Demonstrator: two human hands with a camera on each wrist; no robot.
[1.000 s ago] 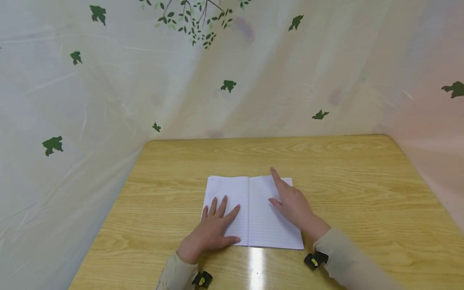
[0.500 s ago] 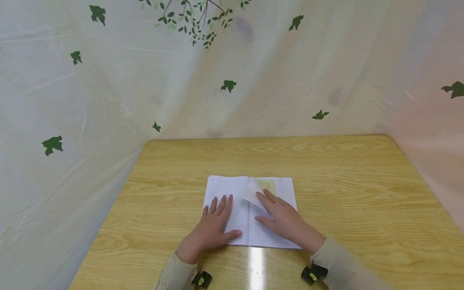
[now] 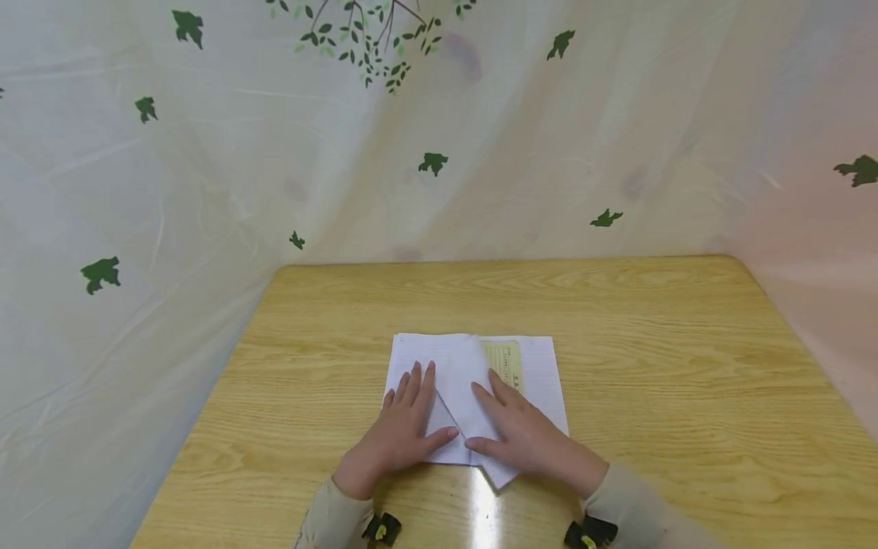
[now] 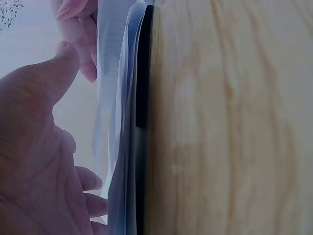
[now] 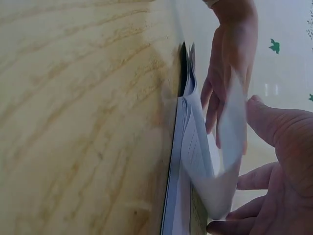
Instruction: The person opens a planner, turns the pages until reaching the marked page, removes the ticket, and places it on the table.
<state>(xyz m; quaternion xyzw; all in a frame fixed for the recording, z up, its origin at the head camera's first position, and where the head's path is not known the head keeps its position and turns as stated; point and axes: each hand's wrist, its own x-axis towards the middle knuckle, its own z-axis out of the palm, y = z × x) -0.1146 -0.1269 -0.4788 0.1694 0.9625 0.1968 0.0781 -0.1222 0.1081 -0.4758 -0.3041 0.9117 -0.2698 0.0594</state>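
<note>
An open lined notebook [image 3: 545,366] lies on the table. My left hand [image 3: 398,431] rests on its left page, fingers spread and straight. With extended fingers my right hand [image 3: 528,435] presses on a leaf [image 3: 463,374] that is folding leftward over the spine; one corner sticks out past the lower edge. On the uncovered right page is a yellowish slip of paper [image 3: 506,364] with dark writing, partly under the leaf and right hand. In the right wrist view the curved leaf [image 5: 215,191] stands up between both hands. The left wrist view shows the notebook's layered page edges [image 4: 129,98].
The wooden table [image 3: 658,351] extends around the notebook, with glare near the front. Behind it hangs a pale curtain [image 3: 329,152] printed with green birds and leaves. Each sleeve carries a black wrist device [image 3: 382,529].
My right hand has moved left and down from the right page's top, turning a leaf over toward the left. The yellowish slip has come into view. My left hand stays nearly still.
</note>
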